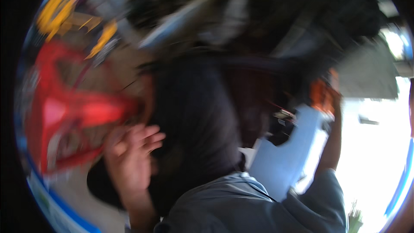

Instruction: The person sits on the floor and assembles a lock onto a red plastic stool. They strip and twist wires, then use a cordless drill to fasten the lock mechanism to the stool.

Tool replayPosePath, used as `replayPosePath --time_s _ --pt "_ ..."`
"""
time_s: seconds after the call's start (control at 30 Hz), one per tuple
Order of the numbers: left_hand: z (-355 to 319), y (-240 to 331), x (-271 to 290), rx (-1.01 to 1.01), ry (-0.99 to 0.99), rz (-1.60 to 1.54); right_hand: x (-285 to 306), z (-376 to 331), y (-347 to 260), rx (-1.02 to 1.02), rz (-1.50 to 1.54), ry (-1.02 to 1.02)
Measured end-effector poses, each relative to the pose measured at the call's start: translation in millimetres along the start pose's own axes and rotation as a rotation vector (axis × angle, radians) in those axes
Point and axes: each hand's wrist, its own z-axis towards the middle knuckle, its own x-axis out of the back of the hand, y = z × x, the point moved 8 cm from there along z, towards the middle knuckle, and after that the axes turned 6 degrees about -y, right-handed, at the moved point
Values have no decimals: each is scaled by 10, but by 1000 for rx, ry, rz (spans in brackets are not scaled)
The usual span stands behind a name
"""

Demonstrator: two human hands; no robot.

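Observation:
My left hand [131, 155] is raised at the lower left, beside my dark-clothed leg. Its fingers are spread, and nothing shows in them. My right arm stretches out to the far right. At its end, my right hand [335, 97] is closed around an orange object [321, 96], too smeared by motion to tell its kind. Below that object is a pale blue panel-like thing [280, 153], and a small dark item with a metallic part [283, 116] lies against its edge.
A red plastic stool or chair [64, 108] stands at the left. Behind it are yellow items [56, 13] and a pale box [172, 23] with dark contents. Large dark shapes fill the upper right, next to a grey panel [366, 71]. Bright light washes out the right side.

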Motion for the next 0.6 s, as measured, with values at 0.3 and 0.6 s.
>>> replayPosePath --time_s 0.3,0.6 --pt "38 166 -120 4 -91 -48 -1241 -1540 -2292 510 -761 940" --pt "-277 257 -62 -55 -50 -132 -5489 -3645 -4283 1068 36 -766"
